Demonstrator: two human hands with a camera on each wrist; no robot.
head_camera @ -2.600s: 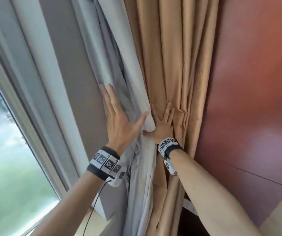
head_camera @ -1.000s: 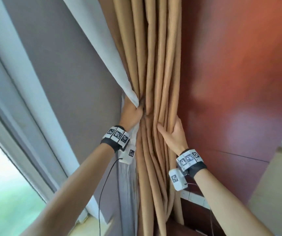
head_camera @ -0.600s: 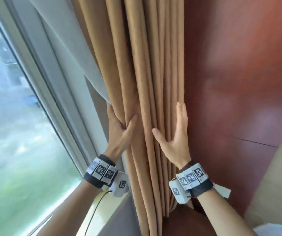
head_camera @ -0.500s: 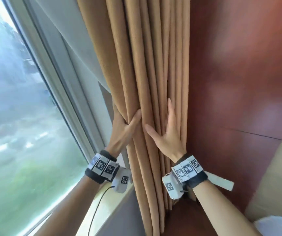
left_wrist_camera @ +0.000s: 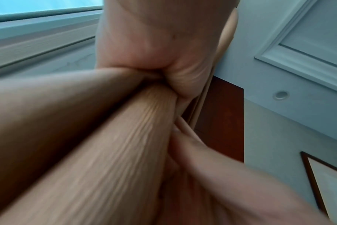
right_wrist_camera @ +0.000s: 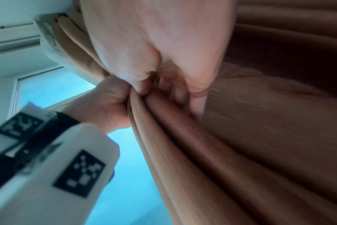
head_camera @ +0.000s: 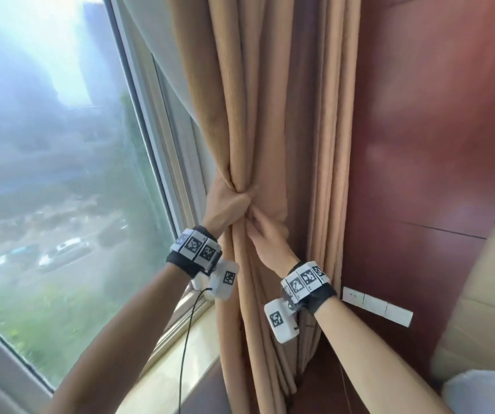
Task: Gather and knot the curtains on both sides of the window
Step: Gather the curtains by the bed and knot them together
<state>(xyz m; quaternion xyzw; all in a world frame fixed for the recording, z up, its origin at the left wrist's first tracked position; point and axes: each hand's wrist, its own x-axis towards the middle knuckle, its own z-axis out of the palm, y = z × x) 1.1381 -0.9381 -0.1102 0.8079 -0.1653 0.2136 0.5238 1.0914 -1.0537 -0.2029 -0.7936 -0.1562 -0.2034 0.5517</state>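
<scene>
A tan curtain hangs in folds between the window and a red-brown wall panel, with a pale lining behind its left edge. My left hand grips the gathered folds from the window side, its fingers wrapped in the cloth. My right hand grips the same bunch just below and to the right, its fingers buried in the fabric. The left wrist view shows the cloth squeezed into a thick roll. The right wrist view has my left hand clenched on the pleats.
The window and its frame fill the left side, with a pale sill below. The red-brown wall panel stands on the right, carrying a row of white switches. Something white shows at the bottom right.
Both hands went from lying flat along the curtain folds to closing round them. The curtain is now pinched into a tight bunch at hand height. The view swung toward the window.
</scene>
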